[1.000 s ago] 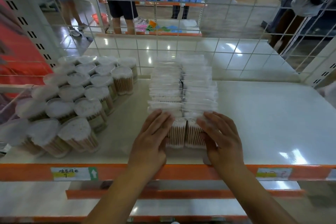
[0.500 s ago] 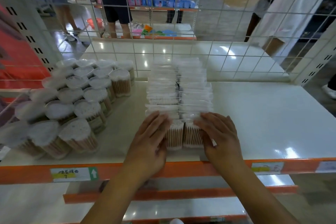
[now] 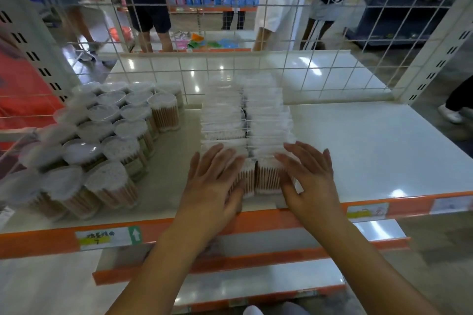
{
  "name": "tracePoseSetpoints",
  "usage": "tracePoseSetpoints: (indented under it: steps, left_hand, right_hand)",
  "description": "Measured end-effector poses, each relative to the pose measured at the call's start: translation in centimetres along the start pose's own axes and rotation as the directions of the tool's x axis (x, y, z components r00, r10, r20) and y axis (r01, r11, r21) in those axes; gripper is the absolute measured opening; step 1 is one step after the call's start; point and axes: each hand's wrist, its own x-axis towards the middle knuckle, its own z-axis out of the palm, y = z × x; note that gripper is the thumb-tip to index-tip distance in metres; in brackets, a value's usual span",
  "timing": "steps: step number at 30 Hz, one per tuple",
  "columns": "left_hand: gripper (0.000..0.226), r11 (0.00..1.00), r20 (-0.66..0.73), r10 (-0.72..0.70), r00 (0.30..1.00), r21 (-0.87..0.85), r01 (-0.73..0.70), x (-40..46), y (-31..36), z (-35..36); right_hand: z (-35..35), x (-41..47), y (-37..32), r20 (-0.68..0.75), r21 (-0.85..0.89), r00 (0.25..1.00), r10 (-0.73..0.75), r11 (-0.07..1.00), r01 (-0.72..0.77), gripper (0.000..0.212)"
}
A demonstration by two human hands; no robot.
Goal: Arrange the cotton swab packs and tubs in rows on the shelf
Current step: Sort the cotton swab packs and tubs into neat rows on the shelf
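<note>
At the shelf's (image 3: 358, 151) front edge, the left hand (image 3: 212, 184) and right hand (image 3: 309, 176), fingers straight and slightly spread, bracket the two rows of cotton swab packs (image 3: 245, 120) running straight back.

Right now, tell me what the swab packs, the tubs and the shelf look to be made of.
Swab packs: thin clear plastic film, glossy and crinkled, with pale wooden-looking sticks showing through at the front.
Tubs: clear rigid plastic with whitish lids, likely plastic too; tan sticks show through the walls.
Shelf: smooth white painted metal, probably, glossy enough to mirror the lights; its front edge is orange.
</note>
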Motion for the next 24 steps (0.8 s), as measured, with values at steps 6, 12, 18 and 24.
tracePoseSetpoints:
  steps: [6, 12, 18, 24]
  left_hand:
    - [0.039, 0.999, -0.009, -0.034, 0.999, 0.028, 0.034, 0.8, 0.8, -0.3]
    - [0.04, 0.991, -0.017, -0.087, 0.996, 0.105, 0.088, 3.0, 3.4, -0.8]
    - [0.048, 0.966, 0.049, -0.168, 0.985, 0.209, 0.154, 4.5, 4.5, -1.3]
    - [0.048, 0.955, 0.076, -0.173, 0.982, 0.256, 0.148, 4.1, 4.2, -2.4]
  right_hand:
    - [-0.7, 0.1, 0.2, 0.012, 0.032, 1.0, -0.018, 0.999, 0.018, 0.033]
    - [-1.5, 1.5, 0.9, 0.068, 0.024, 0.996, -0.056, 0.998, 0.054, 0.039]
    - [-3.0, 2.4, 1.5, 0.109, 0.04, 0.989, -0.103, 0.994, 0.099, 0.043]
    - [-3.4, 3.0, -0.2, 0.14, 0.024, 0.984, -0.107, 0.994, 0.104, 0.041]
